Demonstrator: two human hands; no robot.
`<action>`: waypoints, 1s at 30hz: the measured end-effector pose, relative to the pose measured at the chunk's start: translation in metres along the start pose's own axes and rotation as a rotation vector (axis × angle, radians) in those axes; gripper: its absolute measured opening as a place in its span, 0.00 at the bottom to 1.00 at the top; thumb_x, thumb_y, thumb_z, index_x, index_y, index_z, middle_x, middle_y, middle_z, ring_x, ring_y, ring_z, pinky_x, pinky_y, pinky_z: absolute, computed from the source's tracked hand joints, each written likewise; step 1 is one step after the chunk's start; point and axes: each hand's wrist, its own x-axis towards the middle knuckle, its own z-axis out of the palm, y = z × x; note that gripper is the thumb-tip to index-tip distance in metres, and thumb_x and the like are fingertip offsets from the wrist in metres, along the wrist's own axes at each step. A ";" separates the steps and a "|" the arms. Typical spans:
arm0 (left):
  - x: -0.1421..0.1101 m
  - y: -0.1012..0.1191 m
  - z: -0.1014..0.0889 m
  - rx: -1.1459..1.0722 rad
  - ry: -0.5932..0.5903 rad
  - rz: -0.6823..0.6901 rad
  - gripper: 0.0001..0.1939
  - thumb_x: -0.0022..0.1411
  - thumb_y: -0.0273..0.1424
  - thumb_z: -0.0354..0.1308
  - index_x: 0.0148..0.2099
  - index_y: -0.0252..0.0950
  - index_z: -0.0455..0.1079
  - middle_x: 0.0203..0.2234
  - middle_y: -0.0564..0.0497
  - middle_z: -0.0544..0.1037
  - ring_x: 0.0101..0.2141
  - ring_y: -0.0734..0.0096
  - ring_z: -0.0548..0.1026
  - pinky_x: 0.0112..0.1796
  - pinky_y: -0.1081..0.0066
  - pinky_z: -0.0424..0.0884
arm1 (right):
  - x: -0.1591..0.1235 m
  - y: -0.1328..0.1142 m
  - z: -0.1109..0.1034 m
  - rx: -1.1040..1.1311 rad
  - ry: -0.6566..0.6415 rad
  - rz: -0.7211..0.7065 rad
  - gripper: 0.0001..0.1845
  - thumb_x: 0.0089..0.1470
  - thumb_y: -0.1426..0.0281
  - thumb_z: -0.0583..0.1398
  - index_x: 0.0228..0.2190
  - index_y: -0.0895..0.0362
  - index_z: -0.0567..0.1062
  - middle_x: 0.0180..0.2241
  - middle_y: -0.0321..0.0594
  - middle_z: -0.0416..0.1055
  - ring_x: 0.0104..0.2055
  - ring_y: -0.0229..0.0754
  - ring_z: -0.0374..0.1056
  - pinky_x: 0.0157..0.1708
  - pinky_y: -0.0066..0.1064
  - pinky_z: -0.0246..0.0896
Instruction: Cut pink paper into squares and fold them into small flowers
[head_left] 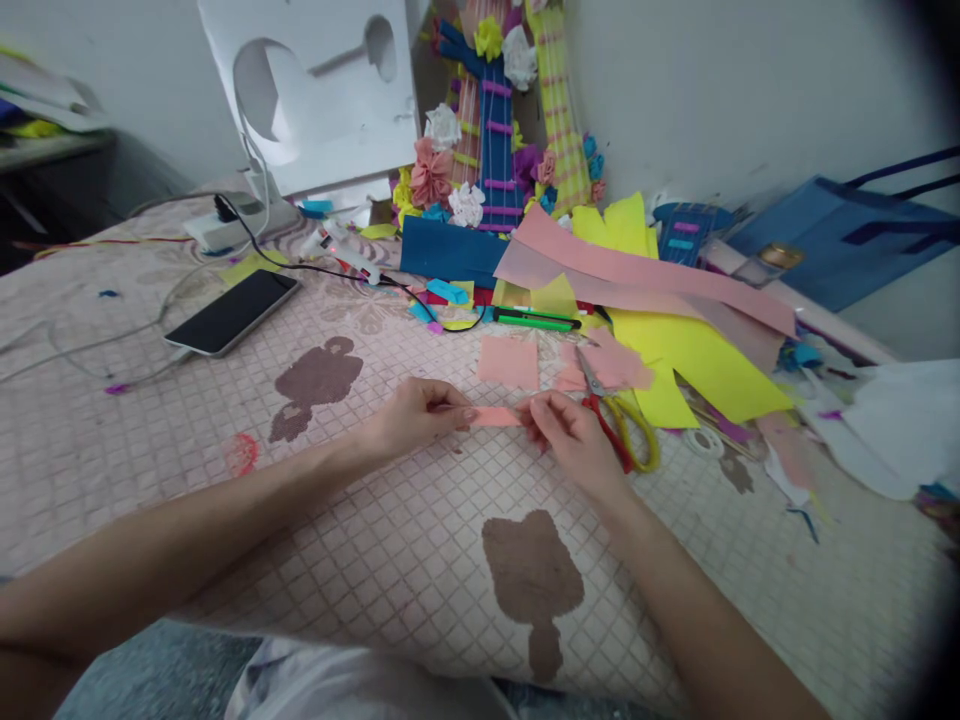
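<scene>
The left hand (pixel 424 412) is pinching one end of a small pink strip (pixel 495 416) between thumb and finger. The right hand (pixel 566 430) is pinching the other end the same way. The strip is stretching flat from hand to hand, over the near part of the table (pixel 390 540).

Just behind the strip, a pink square (pixel 508 361) is lying flat. To the right of the square, some crumpled pink bits (pixel 611 360) are lying in a heap. The scissors (pixel 622 425) are resting beside the right hand, and their red and yellow handles are pointing toward the person. The blades are reaching to the pink bits.

A green cutter (pixel 537 319) is lying behind the square. Big sheets of yellow paper (pixel 712 370) are spreading out on the right, and a long pink sheet (pixel 652 267) is lying partly over them. A blue piece (pixel 454 252) is sitting to the left of the pink sheet. The glue gun (pixel 345 253) is lying farther left, with a black wire. A phone (pixel 232 312) is lying on the left side, and a white wire is plugging into it. At the back, paper flowers (pixel 432 172) are crowding around a blue toy guitar (pixel 496 140).
</scene>
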 end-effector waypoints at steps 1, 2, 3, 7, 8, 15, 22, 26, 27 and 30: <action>0.000 0.001 0.001 -0.002 -0.003 0.004 0.10 0.52 0.35 0.63 0.30 0.30 0.74 0.18 0.53 0.72 0.18 0.81 0.66 0.18 0.81 0.60 | 0.000 -0.001 0.001 0.009 0.000 -0.012 0.16 0.56 0.56 0.55 0.34 0.56 0.72 0.29 0.37 0.70 0.27 0.36 0.64 0.23 0.27 0.60; -0.001 0.001 0.002 -0.004 -0.008 0.014 0.10 0.52 0.35 0.63 0.30 0.30 0.74 0.19 0.53 0.73 0.19 0.81 0.67 0.19 0.80 0.61 | 0.000 -0.003 0.003 0.011 -0.009 -0.024 0.16 0.55 0.56 0.57 0.36 0.55 0.72 0.31 0.38 0.71 0.29 0.37 0.65 0.25 0.27 0.61; -0.002 0.002 0.004 -0.002 -0.014 0.027 0.11 0.52 0.35 0.63 0.30 0.30 0.74 0.19 0.52 0.74 0.20 0.80 0.68 0.20 0.80 0.62 | 0.000 -0.005 0.006 0.009 -0.028 -0.029 0.16 0.54 0.56 0.58 0.36 0.55 0.71 0.32 0.39 0.71 0.31 0.37 0.66 0.27 0.28 0.62; -0.005 0.005 0.011 0.078 -0.001 0.101 0.12 0.53 0.36 0.62 0.30 0.30 0.75 0.21 0.51 0.76 0.22 0.78 0.69 0.22 0.79 0.63 | -0.001 -0.010 0.018 -0.004 -0.116 -0.019 0.13 0.52 0.58 0.60 0.31 0.55 0.71 0.27 0.36 0.70 0.29 0.37 0.65 0.27 0.29 0.60; -0.005 0.005 0.012 0.103 0.011 0.119 0.12 0.53 0.36 0.62 0.30 0.30 0.75 0.21 0.50 0.76 0.22 0.79 0.69 0.22 0.79 0.63 | -0.001 -0.009 0.018 -0.019 -0.107 -0.018 0.12 0.53 0.59 0.60 0.29 0.56 0.71 0.25 0.35 0.69 0.28 0.37 0.63 0.26 0.28 0.58; 0.004 -0.007 -0.012 0.121 0.059 0.063 0.10 0.55 0.34 0.59 0.33 0.30 0.74 0.23 0.50 0.76 0.20 0.80 0.68 0.19 0.80 0.61 | 0.001 0.001 0.000 -0.060 0.027 -0.003 0.10 0.52 0.62 0.59 0.28 0.57 0.70 0.22 0.33 0.64 0.23 0.34 0.56 0.22 0.27 0.50; 0.011 0.012 -0.002 0.306 -0.035 0.264 0.18 0.56 0.41 0.58 0.43 0.34 0.72 0.37 0.48 0.78 0.37 0.71 0.74 0.30 0.77 0.68 | 0.000 -0.001 -0.003 -0.036 -0.064 -0.008 0.11 0.52 0.61 0.60 0.28 0.56 0.70 0.22 0.32 0.63 0.24 0.34 0.57 0.23 0.27 0.50; 0.016 0.018 0.017 0.400 -0.157 0.212 0.13 0.53 0.39 0.61 0.29 0.32 0.71 0.19 0.55 0.71 0.22 0.78 0.67 0.21 0.79 0.58 | -0.002 -0.002 -0.003 -0.039 -0.064 -0.031 0.11 0.53 0.61 0.59 0.28 0.57 0.70 0.24 0.33 0.65 0.25 0.35 0.58 0.24 0.27 0.52; 0.018 0.017 0.018 0.412 -0.151 0.182 0.12 0.52 0.37 0.60 0.26 0.32 0.69 0.16 0.56 0.67 0.20 0.80 0.64 0.20 0.79 0.55 | -0.002 -0.002 -0.004 -0.046 -0.047 -0.036 0.11 0.53 0.61 0.59 0.28 0.57 0.70 0.23 0.33 0.65 0.25 0.35 0.58 0.24 0.27 0.52; 0.023 0.010 0.009 0.362 -0.140 0.108 0.09 0.51 0.32 0.60 0.25 0.31 0.67 0.16 0.57 0.66 0.19 0.81 0.62 0.19 0.79 0.54 | -0.001 0.001 -0.011 -0.078 0.026 -0.048 0.09 0.52 0.63 0.59 0.28 0.57 0.71 0.22 0.32 0.63 0.24 0.34 0.57 0.23 0.26 0.51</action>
